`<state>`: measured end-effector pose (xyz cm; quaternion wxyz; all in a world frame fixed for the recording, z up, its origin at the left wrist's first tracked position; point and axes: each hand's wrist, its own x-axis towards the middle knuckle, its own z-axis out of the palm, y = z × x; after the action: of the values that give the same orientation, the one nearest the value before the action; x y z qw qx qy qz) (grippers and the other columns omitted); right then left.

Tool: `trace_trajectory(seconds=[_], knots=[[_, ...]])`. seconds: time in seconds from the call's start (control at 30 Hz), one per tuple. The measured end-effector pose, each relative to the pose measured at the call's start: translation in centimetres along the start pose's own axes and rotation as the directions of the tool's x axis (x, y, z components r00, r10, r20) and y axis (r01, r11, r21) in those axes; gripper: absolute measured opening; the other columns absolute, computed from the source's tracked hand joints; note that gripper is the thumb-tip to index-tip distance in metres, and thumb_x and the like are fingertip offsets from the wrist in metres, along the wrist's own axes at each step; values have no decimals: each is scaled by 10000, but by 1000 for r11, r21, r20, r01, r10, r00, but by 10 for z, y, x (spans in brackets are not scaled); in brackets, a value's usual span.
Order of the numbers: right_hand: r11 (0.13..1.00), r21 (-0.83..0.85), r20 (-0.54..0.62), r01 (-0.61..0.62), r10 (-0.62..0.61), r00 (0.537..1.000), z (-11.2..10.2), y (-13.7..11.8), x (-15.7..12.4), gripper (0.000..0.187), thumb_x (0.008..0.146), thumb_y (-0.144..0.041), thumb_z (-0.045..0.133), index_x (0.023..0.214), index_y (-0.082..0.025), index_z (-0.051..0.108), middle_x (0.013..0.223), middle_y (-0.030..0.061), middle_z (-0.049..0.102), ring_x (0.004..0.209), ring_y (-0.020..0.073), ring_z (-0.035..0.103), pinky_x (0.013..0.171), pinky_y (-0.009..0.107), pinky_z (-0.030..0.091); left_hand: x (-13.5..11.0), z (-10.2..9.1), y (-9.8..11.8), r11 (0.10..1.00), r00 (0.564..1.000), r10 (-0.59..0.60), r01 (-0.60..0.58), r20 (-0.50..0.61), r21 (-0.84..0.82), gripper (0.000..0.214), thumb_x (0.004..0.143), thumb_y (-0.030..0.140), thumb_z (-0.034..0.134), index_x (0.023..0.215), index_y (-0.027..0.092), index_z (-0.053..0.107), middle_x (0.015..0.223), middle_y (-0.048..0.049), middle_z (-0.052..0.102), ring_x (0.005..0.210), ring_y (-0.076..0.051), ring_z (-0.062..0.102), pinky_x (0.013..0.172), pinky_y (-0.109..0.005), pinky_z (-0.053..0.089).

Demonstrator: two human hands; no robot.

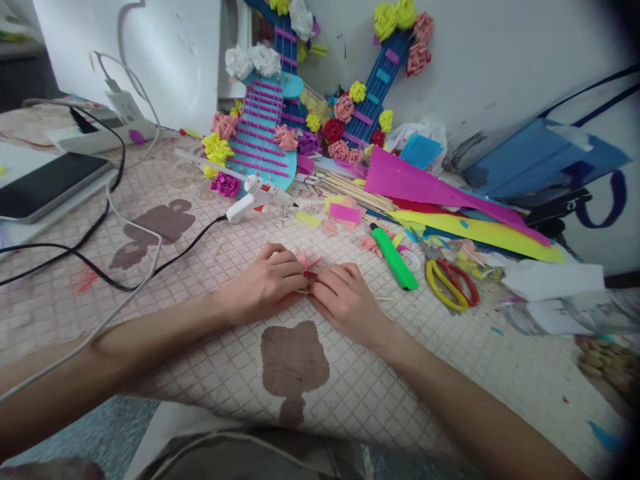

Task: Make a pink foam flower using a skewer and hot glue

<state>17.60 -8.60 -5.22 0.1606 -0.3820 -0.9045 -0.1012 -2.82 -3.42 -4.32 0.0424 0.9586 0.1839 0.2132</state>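
The left hand (pixel 273 283) and right hand (pixel 347 303), fingers curled, meet closely, pinching a small pink-red paper piece with spread tips (pixel 311 260) between them, equally near both; its long axis is unclear. Beyond the left stands a white plastic glue gun (pixel 256 198); right of the right, a green plastic cutter (pixel 393 257).

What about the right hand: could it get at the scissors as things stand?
Probably yes: the scissors lie just past the green tool, which looks low enough for the right hand to reach over, though that hand is busy at a red piece.
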Motion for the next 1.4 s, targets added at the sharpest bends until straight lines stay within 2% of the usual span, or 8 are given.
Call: trace_trajectory(seconds=[0.23, 0.4, 0.63, 0.87, 1.13, 1.4], knots=[[1000, -21, -44, 17, -18, 999, 6, 2, 1, 193, 943, -143, 429, 897, -162, 615, 870, 51, 631, 863, 192, 487, 756, 351, 332, 0, 2, -2, 1000, 1000, 2, -2, -21, 1, 127, 922, 199, 507, 819, 177, 577, 829, -5, 632, 866, -163, 537, 888, -370, 369], [999, 33, -22, -17, 17, 1000, 5, 1, 3, 203, 944, -161, 433, 864, -172, 619, 891, 59, 642, 880, 196, 503, 747, 352, 328, 0, 1, -1, 999, 1000, -3, 4, -24, 34, 155, 934, 201, 486, 811, 183, 579, 833, -5, 636, 873, -159, 539, 907, -371, 357], [991, 109, -4, -78, 79, 997, 1, -1, 5, 169, 919, -193, 485, 801, -164, 603, 808, 53, 599, 839, 197, 505, 740, 345, 333, -1, -3, 3, 992, 999, 37, -36, -9, 122, 211, 974, 203, 420, 833, 187, 576, 813, -2, 619, 855, -154, 530, 936, -390, 342], [984, 155, 20, -90, 88, 996, -3, -2, 5, 143, 915, -184, 466, 843, -165, 589, 862, 59, 613, 861, 195, 509, 753, 334, 340, -4, -6, 9, 976, 998, 69, -67, -2, 205, 251, 976, 155, 389, 782, 172, 548, 803, -6, 610, 830, -158, 528, 965, -427, 329], [979, 175, 22, -101, 99, 995, -2, -3, 5, 136, 912, -184, 471, 842, -168, 586, 865, 63, 614, 869, 198, 516, 753, 337, 345, -4, -6, 11, 992, 1000, 19, -18, -6, 126, 244, 971, 161, 412, 782, 174, 566, 825, -10, 624, 853, -157, 551, 953, -416, 350], [982, 157, 28, -103, 99, 995, -2, -2, 4, 144, 912, -196, 480, 803, -168, 568, 837, 56, 602, 860, 199, 516, 751, 334, 340, -5, -2, 10, 997, 1000, -4, 6, -30, 79, 156, 961, 201, 458, 914, 193, 607, 862, -9, 655, 898, -169, 569, 929, -398, 356]])
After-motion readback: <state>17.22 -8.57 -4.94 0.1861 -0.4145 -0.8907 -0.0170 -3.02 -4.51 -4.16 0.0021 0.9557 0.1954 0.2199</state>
